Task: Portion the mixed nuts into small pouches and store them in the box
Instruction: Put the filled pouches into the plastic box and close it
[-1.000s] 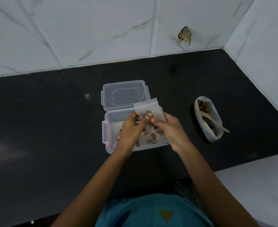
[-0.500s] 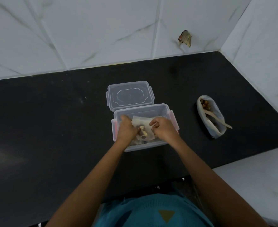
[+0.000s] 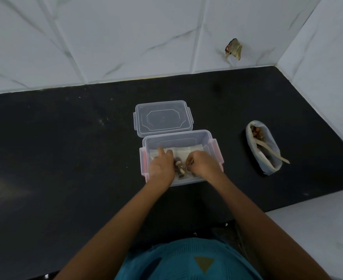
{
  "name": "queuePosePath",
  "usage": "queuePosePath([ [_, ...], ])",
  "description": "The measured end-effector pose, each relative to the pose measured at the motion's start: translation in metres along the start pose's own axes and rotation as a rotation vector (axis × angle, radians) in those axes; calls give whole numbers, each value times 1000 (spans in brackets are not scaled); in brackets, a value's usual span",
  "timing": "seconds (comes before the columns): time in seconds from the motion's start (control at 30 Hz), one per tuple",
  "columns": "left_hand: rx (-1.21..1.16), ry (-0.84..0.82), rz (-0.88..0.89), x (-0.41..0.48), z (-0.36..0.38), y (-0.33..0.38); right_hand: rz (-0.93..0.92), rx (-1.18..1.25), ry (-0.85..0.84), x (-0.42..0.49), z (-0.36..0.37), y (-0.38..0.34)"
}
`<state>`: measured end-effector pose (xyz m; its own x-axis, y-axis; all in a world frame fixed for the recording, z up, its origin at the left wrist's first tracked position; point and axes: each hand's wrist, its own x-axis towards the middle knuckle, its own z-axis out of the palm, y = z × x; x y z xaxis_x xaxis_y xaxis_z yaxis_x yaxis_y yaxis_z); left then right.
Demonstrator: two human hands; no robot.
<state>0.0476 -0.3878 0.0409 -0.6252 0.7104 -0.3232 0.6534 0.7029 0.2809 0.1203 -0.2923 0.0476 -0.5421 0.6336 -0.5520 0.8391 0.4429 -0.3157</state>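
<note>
A clear plastic box [image 3: 198, 135] with pink latches stands open on the black counter. Inside it lie small clear pouches; the top pouch [image 3: 180, 169] shows mixed nuts between my two hands. My left hand [image 3: 161, 167] lies in the box with its fingers stretched forward, pressing on the pouch's left side. My right hand [image 3: 202, 165] is curled over the pouch's right edge and pinches it. The box's clear lid [image 3: 163, 118] lies flat just behind the box.
A white bag of mixed nuts [image 3: 267, 158] with a wooden spoon [image 3: 273, 153] in it sits to the right of the box. Marble tile walls close the back and the right side. A white ledge [image 3: 318, 229] adjoins the counter at the lower right.
The pouch was held up above the box a second ago. Both hands have brought it down into the box and now keep it flat on the pouches there.
</note>
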Motion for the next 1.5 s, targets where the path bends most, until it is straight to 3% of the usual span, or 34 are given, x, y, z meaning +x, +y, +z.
queuePosePath([
  [0.1, -31, 19, -2, 0, -5, 1, 0, 38, -24, 1, -2, 2],
  [0.23, -221, 56, 4, 3, -19, -2, -135, 108, 26, 2, -18, 5],
  [0.4, -410, 253, 34, 16, -42, -8, -216, 231, 103, 9, -49, -4],
  [0.67, -494, 389, -47, 68, -58, -19, -249, 373, 179, 60, -81, -25],
  [0.83, -350, 265, -229, 110, -54, -45, -154, 358, 150, 106, -87, -29],
  [1.03, -431, 78, -281, 132, -45, -68, -40, 287, 76, 138, -82, -30],
  [1.23, -443, 211, -287, 125, -45, -65, -1, 287, 118, 152, -76, -29],
  [1.5, -780, 336, -357, 117, -71, -68, -37, 502, 127, 134, -93, -30],
])
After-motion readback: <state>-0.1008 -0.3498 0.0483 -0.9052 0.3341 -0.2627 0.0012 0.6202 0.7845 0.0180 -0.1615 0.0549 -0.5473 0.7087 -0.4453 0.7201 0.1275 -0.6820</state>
